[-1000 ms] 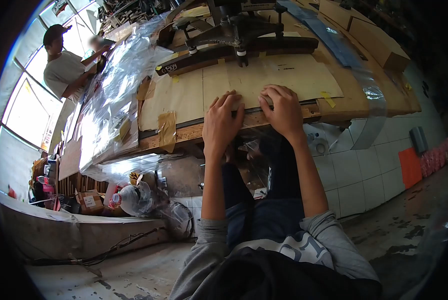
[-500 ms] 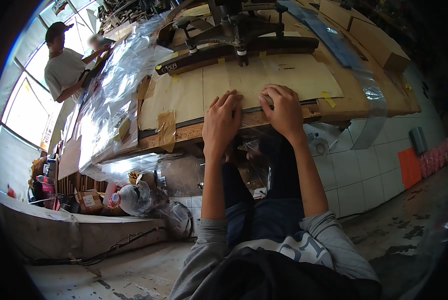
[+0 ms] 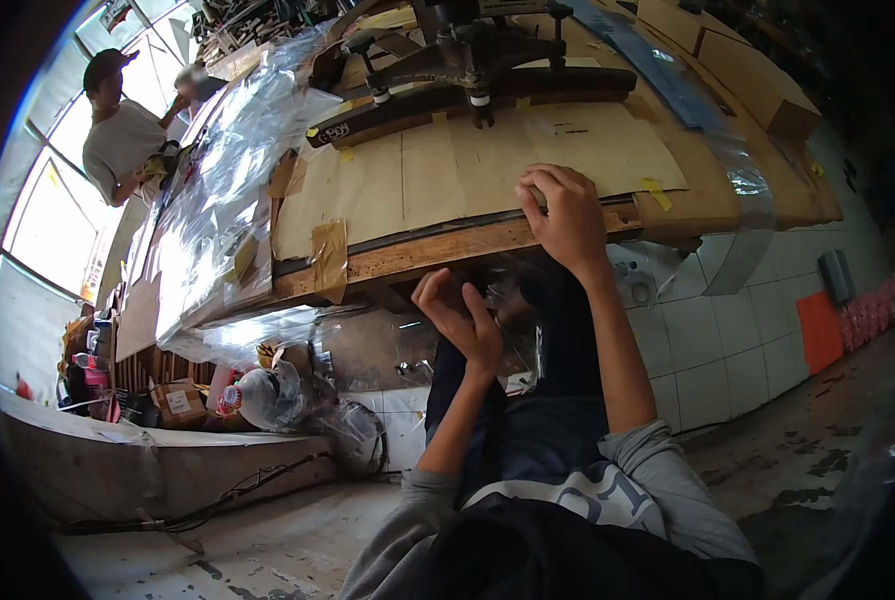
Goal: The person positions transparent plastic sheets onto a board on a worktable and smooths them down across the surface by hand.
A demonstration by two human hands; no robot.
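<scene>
Pale sheet [image 3: 488,165] on worktable [image 3: 448,247], two hands near it.
Largest first: worktable lies beneath the sheet; dark curved bar [image 3: 398,120] crosses the sheet's far part. Right hand [image 3: 574,220] is at the sheet's near edge, fingers bent, close together; whether clamped on anything, cannot tell. Left hand [image 3: 465,325] is below that edge, apart from it, fingers curled, thumb apart, nothing visible inside. Judgement: sheet probably light, thin, semi-stiff, easily creased; best held by its near edge, hands spread.

Grey sleeves here, a dark top with pale block lettering [image 3: 608,492], and what look like dark trousers [image 3: 568,335].
</scene>
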